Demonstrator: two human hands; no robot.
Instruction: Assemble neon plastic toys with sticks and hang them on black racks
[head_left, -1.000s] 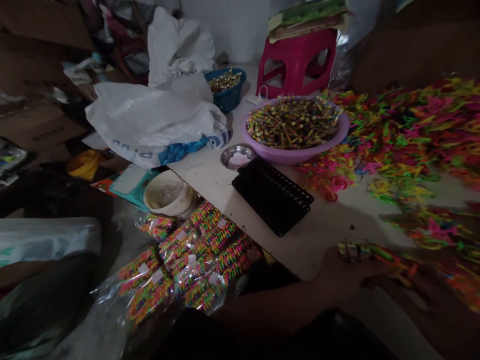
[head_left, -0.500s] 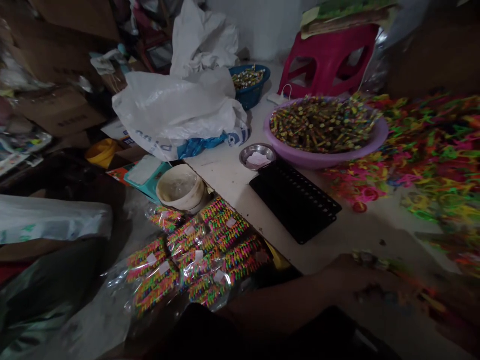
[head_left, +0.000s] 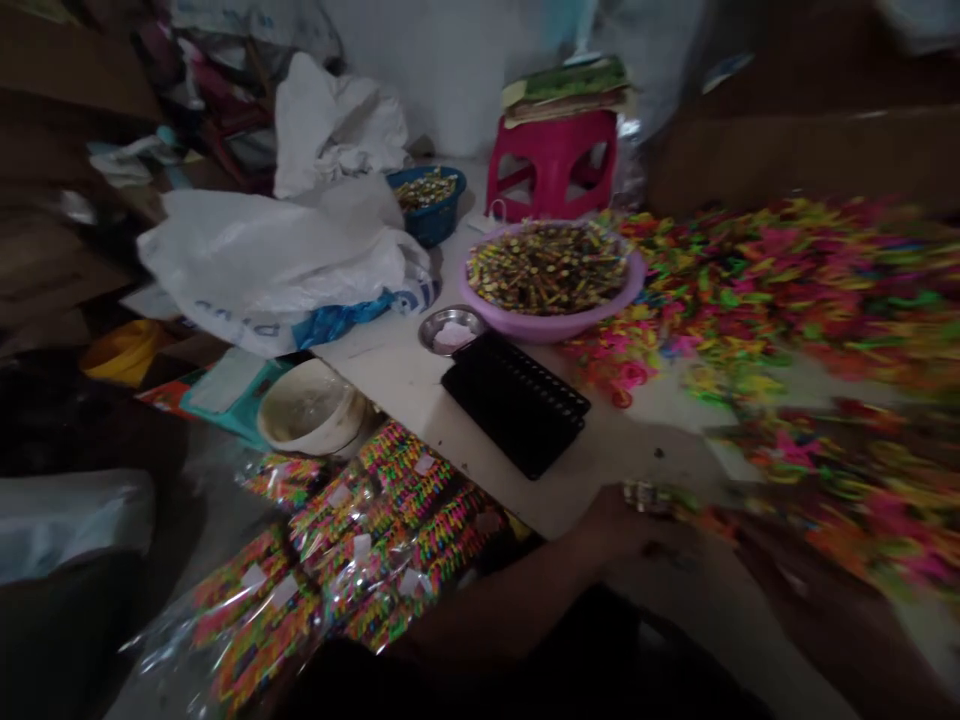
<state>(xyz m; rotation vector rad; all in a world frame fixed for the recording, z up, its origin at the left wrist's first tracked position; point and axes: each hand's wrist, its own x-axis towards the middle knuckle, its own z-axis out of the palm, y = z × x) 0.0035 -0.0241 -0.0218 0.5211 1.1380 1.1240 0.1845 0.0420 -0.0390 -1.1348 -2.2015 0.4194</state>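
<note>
My left hand point(head_left: 616, 522) is closed around a small bundle of short yellowish sticks point(head_left: 646, 496) above the white table point(head_left: 397, 375). Facing it from the right, my right hand point(head_left: 787, 565) reaches an orange piece point(head_left: 716, 522) at the bundle's right side; its fingers are dark and blurred. Loose colourful plastic pieces point(head_left: 795, 270) are heaped beyond and right of both hands. Black slotted trays point(head_left: 517, 405) lie ahead of my left hand, beside a metal bowl point(head_left: 451, 331) with something pale in it. Behind them stands a purple basin point(head_left: 555, 325) full of short sticks.
Clear bags of colourful pieces point(head_left: 405, 500) lie at the table's left edge, near a white bucket point(head_left: 311, 410). Farther back are a white sack point(head_left: 247, 250), a blue basin point(head_left: 435, 222) and a pink stool point(head_left: 551, 160). Cardboard boxes point(head_left: 795, 150) stand at the back right.
The view has turned right, so the table's things appear farther left. My right hand now shows more clearly, close to the bundle in my left hand.
</note>
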